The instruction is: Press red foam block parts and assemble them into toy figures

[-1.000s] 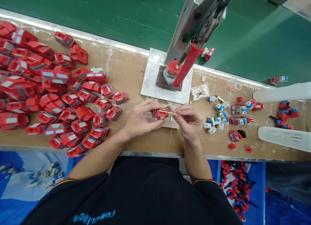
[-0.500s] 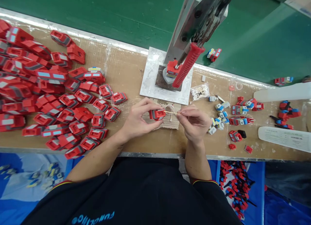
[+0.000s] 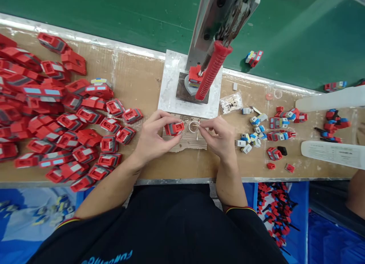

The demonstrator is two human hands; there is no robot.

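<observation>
My left hand (image 3: 152, 138) is closed, thumb and fingers pinching a small red toy vehicle part (image 3: 174, 129) with its hollow side showing. To its right, on a torn piece of cardboard (image 3: 186, 143), stands a small round clear dish (image 3: 193, 126) with a pale rim. My right hand (image 3: 219, 136) is closed in a pinch at the dish's right edge. A thin cotton swab is between its fingertips, mostly hidden now. Another swab (image 3: 197, 136) seems to lie by the dish.
A hand press with a red handle (image 3: 213, 70) stands behind my hands, a red part (image 3: 195, 74) under it. Red vehicle parts (image 3: 71, 134) are heaped at left. A bag of swabs (image 3: 231, 102) and small white parts (image 3: 253, 138) lie at right. Another person's arm (image 3: 357, 193) shows far right.
My left hand has moved left with the red part, away from the swab. My right hand has brought the swab from the part to the dish. The whole view has shifted slightly.
</observation>
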